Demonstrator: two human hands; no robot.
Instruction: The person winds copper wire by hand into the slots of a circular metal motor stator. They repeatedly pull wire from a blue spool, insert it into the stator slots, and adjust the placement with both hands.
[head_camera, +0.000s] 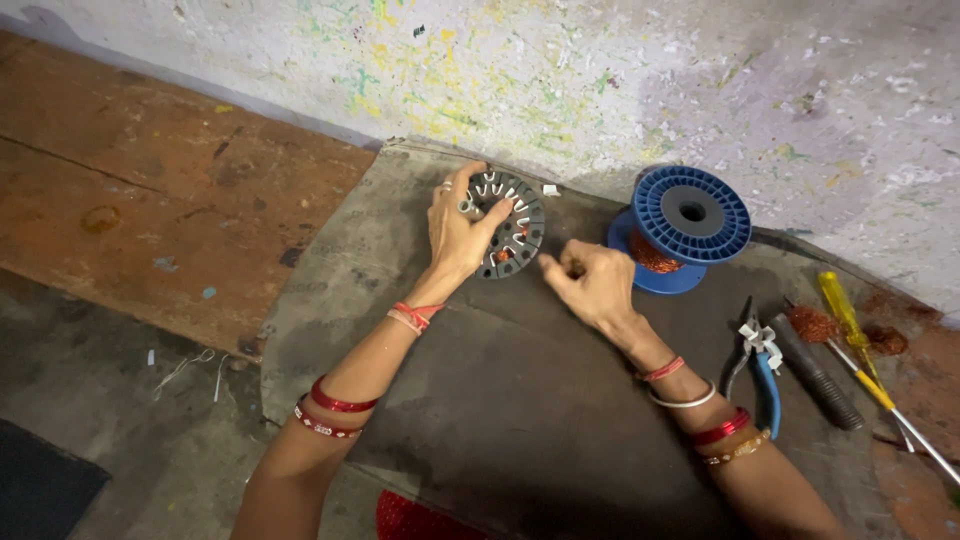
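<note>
A slotted stator core is gripped by the left hand while the right hand pinches beside it

The round dark stator core, with white slot liners and a trace of copper winding, is held tilted on the dark mat near the wall; the left hand is wrapped over its left edge, fingers curled on the rim. The right hand is kept just right of the core, its fingers pinched narrow; what is pinched cannot be told. A blue spool of copper wire is seen just beyond that hand. Blue-handled pliers, a dark grip and a yellow screwdriver are laid well apart at the right
</note>
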